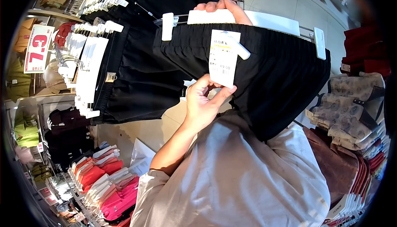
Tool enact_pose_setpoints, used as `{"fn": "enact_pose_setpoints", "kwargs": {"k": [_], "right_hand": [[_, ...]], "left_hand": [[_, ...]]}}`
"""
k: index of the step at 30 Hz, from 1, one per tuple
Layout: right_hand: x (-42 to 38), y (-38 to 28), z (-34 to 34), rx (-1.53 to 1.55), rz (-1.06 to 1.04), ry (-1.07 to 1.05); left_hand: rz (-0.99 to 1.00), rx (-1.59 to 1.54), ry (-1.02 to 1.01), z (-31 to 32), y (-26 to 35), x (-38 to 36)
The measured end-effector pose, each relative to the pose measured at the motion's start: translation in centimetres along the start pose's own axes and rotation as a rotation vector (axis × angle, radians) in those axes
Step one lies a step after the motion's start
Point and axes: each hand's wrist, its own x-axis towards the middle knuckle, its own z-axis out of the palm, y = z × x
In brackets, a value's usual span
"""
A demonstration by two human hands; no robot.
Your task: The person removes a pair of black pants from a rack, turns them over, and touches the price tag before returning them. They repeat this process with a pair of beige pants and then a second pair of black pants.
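Observation:
Black shorts (281, 70) with a gathered elastic waistband hang from a white hanger (273, 21) with clips at both ends. My right hand (225, 10) grips the hanger at its top middle; the shorts hide the rest of that arm. A white price tag (222, 68) with a yellow stripe, a barcode and printed figures lies against the front of the shorts. Between thumb and fingers, my left hand (203, 103) pinches the tag's lower edge. Over the tag's upper right side sits a white plastic security tag (240, 48).
More black shorts (140, 74) hang close on the left, on a rack of white hangers (89, 61). Red and pink clothes (120, 198) are at lower left, patterned garments (351, 107) at right. A white sign with red figures (39, 48) stands at far left.

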Motion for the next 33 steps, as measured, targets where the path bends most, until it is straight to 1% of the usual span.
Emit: {"fn": "enact_pose_setpoints", "kwargs": {"k": [1,2,4,5,8,11,15,17,21,23,24,26,28,30,32,33], "right_hand": [[0.1,0.1,-0.5,-0.006,-0.024,-0.03],[0.1,-0.1,-1.0,-0.006,-0.023,-0.029],[-0.2,-1.0,-0.8,0.013,0.085,-0.021],[-0.3,-1.2,-0.9,0.014,0.087,-0.02],[0.0,-1.5,-1.3,0.066,0.157,0.06],[0.0,-1.4,-1.4,0.12,0.159,0.053],[-0.3,-2.5,-0.8,0.112,0.182,0.057],[-0.5,-3.1,-0.1,0.109,0.248,0.115],[-0.2,-3.0,-0.9,0.054,0.171,0.082],[0.1,-3.6,-1.7,0.066,0.244,-0.138],[0.0,-3.5,-1.3,0.067,0.244,-0.137],[-0.1,-3.3,-0.4,0.023,0.197,0.039],[0.0,-3.0,-0.6,0.047,0.205,0.042],[0.0,-2.5,-1.0,0.069,0.213,0.044],[0.1,-1.6,-1.5,0.03,0.08,-0.034],[0.1,-1.0,-1.3,0.03,0.079,-0.033]], "left_hand": [[-0.029,-0.028,-0.016,-0.3,-0.1,-0.1],[-0.016,-0.027,-0.034,-0.6,-0.4,-0.1],[-0.027,-0.076,-0.029,-0.8,-0.3,-0.2],[-0.037,-0.123,-0.027,-0.9,-0.1,-0.2],[-0.043,-0.096,-0.029,-1.3,0.4,-0.1],[-0.061,-0.12,-0.057,-1.5,1.0,0.1],[-0.114,-0.151,-0.118,-2.0,2.0,0.2],[-0.102,-0.169,-0.132,-1.9,2.4,0.2],[-0.095,-0.192,-0.164,-1.9,2.6,0.2],[-0.102,-0.19,-0.169,-1.9,2.9,0.1],[-0.108,-0.19,-0.173,-1.8,3.0,0.1],[-0.109,-0.212,-0.166,-1.6,2.7,0.2],[-0.109,-0.233,-0.158,-1.5,2.5,0.2],[-0.139,-0.151,-0.138,-1.4,2.3,0.2],[-0.161,-0.089,-0.12,-1.4,1.9,0.2],[-0.184,-0.027,-0.101,-1.3,1.7,0.2]]}}
